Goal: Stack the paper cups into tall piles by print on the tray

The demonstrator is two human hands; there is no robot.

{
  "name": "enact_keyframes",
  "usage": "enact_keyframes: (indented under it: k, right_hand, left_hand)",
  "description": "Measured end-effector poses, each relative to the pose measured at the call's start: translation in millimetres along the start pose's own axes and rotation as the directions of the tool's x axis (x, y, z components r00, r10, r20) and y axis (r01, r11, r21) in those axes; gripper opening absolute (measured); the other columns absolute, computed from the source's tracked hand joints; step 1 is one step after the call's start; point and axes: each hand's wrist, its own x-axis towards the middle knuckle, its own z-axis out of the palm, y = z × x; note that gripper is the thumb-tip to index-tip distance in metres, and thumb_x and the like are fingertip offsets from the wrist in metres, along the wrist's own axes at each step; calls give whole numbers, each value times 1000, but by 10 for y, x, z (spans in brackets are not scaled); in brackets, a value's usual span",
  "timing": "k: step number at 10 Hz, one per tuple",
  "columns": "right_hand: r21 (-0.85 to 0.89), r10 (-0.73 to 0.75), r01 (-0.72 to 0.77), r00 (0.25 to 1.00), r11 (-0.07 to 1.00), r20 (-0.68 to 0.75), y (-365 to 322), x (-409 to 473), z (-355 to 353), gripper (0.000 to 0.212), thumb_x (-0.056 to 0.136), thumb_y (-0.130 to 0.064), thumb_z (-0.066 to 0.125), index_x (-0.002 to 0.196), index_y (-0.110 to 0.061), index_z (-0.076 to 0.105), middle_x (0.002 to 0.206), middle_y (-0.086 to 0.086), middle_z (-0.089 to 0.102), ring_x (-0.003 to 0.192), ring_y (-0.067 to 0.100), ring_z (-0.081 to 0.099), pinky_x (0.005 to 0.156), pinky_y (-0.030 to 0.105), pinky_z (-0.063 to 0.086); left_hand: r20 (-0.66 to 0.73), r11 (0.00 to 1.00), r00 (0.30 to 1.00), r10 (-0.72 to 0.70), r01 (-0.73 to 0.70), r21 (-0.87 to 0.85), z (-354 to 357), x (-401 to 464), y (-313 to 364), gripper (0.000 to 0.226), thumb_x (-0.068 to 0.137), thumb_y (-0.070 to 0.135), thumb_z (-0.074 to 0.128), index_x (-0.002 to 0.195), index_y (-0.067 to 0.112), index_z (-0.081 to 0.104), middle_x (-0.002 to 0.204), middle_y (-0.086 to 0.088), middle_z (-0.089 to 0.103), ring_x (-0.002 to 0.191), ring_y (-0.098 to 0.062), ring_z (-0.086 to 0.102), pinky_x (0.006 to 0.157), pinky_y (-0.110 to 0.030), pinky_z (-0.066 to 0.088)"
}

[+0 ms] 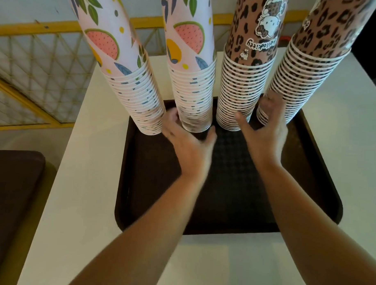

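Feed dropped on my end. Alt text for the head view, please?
Left hand and right hand reach the bases of four tall upside-down paper cup piles on a dark brown plastic tray: two fruit-print piles left, two leopard-print piles right.

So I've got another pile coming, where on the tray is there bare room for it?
The tray's near half, from the hands back to its front rim, is bare. The far edge is crowded: two fruit-print piles, two leopard-print piles, with the left hand and right hand at their bases.

A white table (79, 181) carries a dark brown tray (151, 183) holding four tall cup piles (237, 101).
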Motion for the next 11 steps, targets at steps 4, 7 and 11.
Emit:
enact_keyframes:
  k: [4, 7, 11]
  right_hand:
    - [-70, 103, -117, 978, 991, -182, 197, 489, -192, 103, 65, -30, 79, 143, -6, 17, 145, 8, 29, 135, 24, 27, 109, 32, 23]
    - [-66, 76, -82, 994, 995, -82, 270, 554, -361, 99, 67, -24, 78, 144, -10, 19, 144, 3, 36, 132, 16, 34, 94, 12, 25]
    - [-26, 196, -195, 980, 980, 22, 183, 347, -493, 106, 70, -27, 79, 148, -18, 7, 150, 8, 20, 137, 22, 27, 98, 25, 26]
  left_hand:
    - [314, 997, 947, -64, 71, -11, 593, -41, 307, 82, 83, 19, 67, 146, 3, 17, 150, -15, 27, 141, -26, 24, 114, -32, 24]
    - [310, 998, 950, -44, 53, -20, 660, 77, 277, 74, 84, 15, 65, 144, 5, 23, 148, -11, 34, 139, -22, 29, 115, -33, 24]
    - [368, 998, 927, -69, 65, 23, 514, -26, 345, 74, 84, 18, 67, 143, 5, 25, 147, -12, 34, 138, -24, 31, 113, -31, 27]
